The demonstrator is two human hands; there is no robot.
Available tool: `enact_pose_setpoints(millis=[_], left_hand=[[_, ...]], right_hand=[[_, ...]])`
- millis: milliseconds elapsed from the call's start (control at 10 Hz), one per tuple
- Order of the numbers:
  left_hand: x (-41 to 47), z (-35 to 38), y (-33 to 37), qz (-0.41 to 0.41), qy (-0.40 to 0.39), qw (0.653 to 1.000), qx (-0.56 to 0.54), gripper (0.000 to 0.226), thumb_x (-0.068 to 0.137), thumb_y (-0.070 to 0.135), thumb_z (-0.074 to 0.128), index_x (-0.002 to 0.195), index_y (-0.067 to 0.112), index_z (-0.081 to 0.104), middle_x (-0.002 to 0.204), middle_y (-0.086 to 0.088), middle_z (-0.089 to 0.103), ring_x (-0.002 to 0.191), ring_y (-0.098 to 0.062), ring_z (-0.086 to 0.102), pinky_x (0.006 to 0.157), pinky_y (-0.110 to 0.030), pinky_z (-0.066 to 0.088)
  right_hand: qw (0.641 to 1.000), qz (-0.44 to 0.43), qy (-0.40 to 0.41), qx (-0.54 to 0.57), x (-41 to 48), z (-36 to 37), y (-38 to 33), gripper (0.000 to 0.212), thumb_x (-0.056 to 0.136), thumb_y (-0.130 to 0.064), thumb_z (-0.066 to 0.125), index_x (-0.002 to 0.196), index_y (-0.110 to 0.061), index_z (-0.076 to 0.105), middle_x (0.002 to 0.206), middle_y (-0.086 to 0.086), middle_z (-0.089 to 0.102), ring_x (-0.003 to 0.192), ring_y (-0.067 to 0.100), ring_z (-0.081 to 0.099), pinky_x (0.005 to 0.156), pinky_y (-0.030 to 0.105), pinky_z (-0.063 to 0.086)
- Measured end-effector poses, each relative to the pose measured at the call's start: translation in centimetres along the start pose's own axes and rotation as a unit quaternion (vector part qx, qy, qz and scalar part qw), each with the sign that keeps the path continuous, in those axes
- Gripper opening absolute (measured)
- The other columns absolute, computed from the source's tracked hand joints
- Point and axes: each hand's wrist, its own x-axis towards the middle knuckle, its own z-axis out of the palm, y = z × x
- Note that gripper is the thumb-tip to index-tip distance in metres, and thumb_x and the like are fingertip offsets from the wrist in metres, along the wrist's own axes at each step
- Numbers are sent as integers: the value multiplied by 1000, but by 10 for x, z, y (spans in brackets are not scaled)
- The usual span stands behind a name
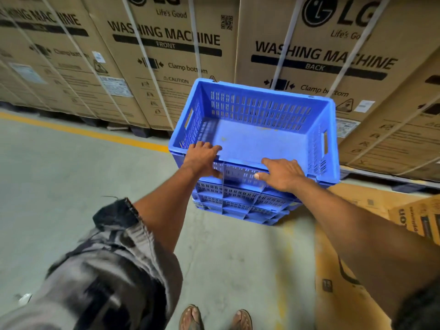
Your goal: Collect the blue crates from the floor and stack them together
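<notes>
A stack of blue slotted plastic crates point(242, 201) stands on the concrete floor in front of me. The top crate point(257, 129) sits nested in the ones below, and its inside is empty. My left hand point(204, 158) grips the near rim of the top crate at its left, fingers curled over the edge and thumb on the outer wall. My right hand point(282, 173) grips the same rim further right, fingers over the edge and thumb against the outside.
Tall cardboard washing machine boxes point(166, 55) with white straps line the far side. A yellow floor line point(83, 132) runs along their base. Flattened cardboard point(342, 270) and a small carton point(416, 220) lie at the right. My sandalled feet point(214, 317) are below.
</notes>
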Motion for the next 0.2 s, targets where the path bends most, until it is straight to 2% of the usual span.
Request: enact_pose_setpoints(millis=[100, 200], left_hand=[[-51, -14, 13, 19, 58, 996, -65, 94, 82, 63, 66, 155, 27, 19, 152, -6, 38, 139, -29, 36, 111, -48, 32], [-89, -25, 7, 5, 131, 986, -107, 83, 87, 54, 65, 154, 27, 24, 147, -7, 46, 135, -29, 42, 108, -46, 36]], right_hand=[[997, 21, 78, 17, -32, -19, -14, 54, 94, -51, 58, 139, -24, 45, 134, 7, 57, 123, 33, 50, 102, 49, 37], [982, 33, 141, 120, -61, -37, -26, 50, 96, -44, 59, 140, -24, 46, 141, 7, 52, 130, 33, 45, 106, 52, 37]])
